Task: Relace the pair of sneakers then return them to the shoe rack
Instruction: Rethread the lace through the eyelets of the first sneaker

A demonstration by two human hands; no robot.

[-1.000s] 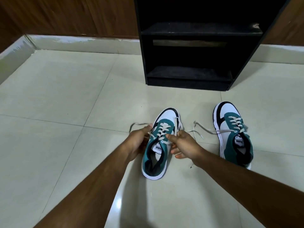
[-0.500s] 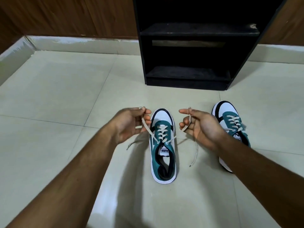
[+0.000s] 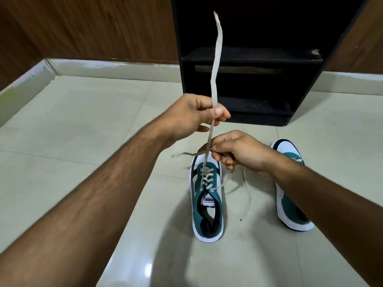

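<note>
Your left hand is raised above the teal-and-white lace-up sneaker on the pale tiled floor, pinching one flat beige shoelace end taut and upward. Your right hand sits lower, just above the toe, fingers closed on the other end. The second matching sneaker lies right of it, before the black wooden shoe rack.

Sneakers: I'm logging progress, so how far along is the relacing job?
Done: the near sneaker looks laced up to its top eyelets. In hand: left hand and right hand each pinch a lace end, untied. Left: tying it, checking the other sneaker, mostly hidden, and returning both to the shoe rack.
</note>
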